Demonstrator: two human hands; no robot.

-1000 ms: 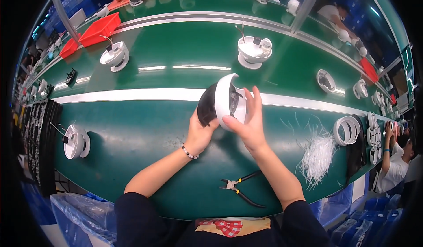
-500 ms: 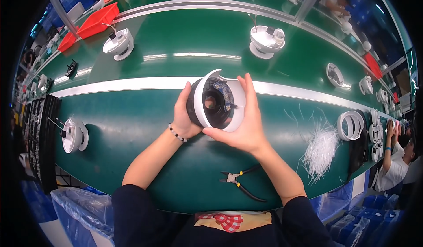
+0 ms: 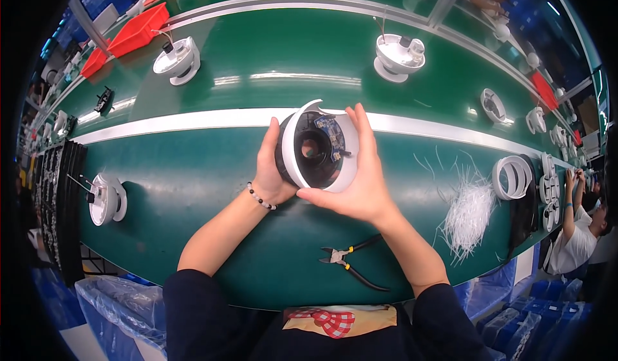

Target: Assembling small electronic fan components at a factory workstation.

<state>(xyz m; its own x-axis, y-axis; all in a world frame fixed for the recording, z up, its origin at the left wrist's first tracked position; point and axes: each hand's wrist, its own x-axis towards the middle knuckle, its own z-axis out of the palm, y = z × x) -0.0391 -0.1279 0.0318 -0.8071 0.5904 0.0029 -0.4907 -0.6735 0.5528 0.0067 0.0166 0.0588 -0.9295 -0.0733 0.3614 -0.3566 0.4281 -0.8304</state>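
Observation:
Between my hands, over the middle of the green table, is a round housing: a white ring-shaped cover [image 3: 348,168] around a black round lens unit [image 3: 308,168]. A small blue circuit board [image 3: 330,134] shows inside it. My left hand [image 3: 270,171] grips the black unit from the left, its thumb up along the side. My right hand [image 3: 365,184] is wrapped round the white cover, thumb at its lower rim and fingers behind. Whether the two parts are fastened together, I cannot tell. Diagonal cutting pliers [image 3: 347,261] with black handles lie below, partly under my right forearm.
White cable ties [image 3: 468,222] lie piled at right, beside stacked white rings [image 3: 513,177]. At left stand a white camera base [image 3: 106,199] and black trays [image 3: 61,206]. More white bases [image 3: 399,57] sit on the far green belt [image 3: 277,46]. A co-worker [image 3: 579,232] is at far right.
The white bases and the ring on the far belt have shifted slightly to the right. My hands and the housing have hardly moved.

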